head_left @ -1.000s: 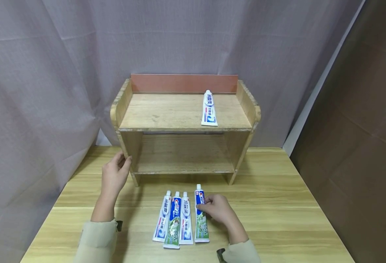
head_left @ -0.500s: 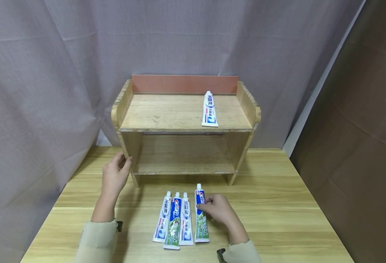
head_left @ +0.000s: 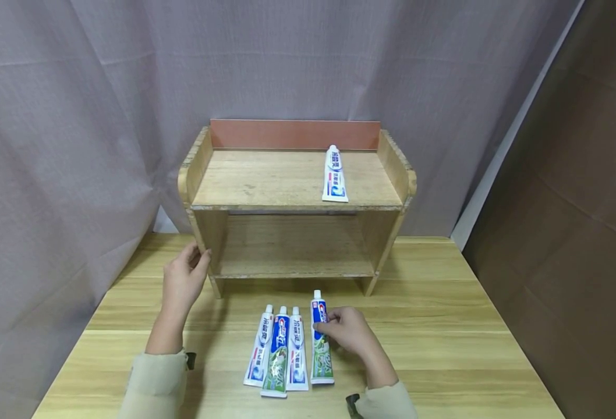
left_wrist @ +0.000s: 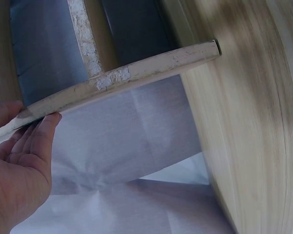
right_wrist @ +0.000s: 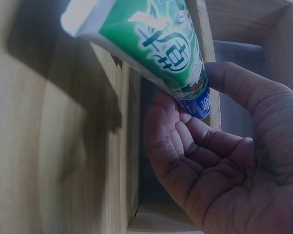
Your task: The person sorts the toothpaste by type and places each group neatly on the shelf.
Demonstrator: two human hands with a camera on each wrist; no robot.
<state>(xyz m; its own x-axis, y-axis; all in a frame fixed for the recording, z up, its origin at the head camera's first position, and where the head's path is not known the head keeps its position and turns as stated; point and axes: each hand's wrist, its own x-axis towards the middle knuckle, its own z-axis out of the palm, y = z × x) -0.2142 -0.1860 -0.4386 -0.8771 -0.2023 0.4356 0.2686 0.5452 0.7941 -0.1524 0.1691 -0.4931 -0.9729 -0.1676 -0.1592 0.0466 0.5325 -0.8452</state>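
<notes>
My right hand [head_left: 347, 331] pinches a blue-and-green toothpaste tube [head_left: 321, 355] between thumb and fingers, cap pointing towards the shelf. In the right wrist view this tube hangs above the tabletop, its shadow cast on the wood. My left hand [head_left: 182, 276] grips the front edge of the left side panel [left_wrist: 151, 68] of a small wooden shelf [head_left: 245, 192], thumb on one face and fingers on the other. Left of the held tube lie a white toothpaste tube [head_left: 259, 352], a blue-and-green one [head_left: 276, 364] and another white one [head_left: 297, 361], side by side.
One white toothpaste tube [head_left: 335, 177] lies on the shelf's upper board, right of centre, its cap towards the reddish back strip [head_left: 292, 134]. The shelf stands at the back of the wooden table [head_left: 434, 326]. Grey curtain [head_left: 287, 58] hangs behind it.
My right hand and its toothpaste tube have risen very slightly, or shifted a little towards the shelf. My left hand keeps its grip on the side panel.
</notes>
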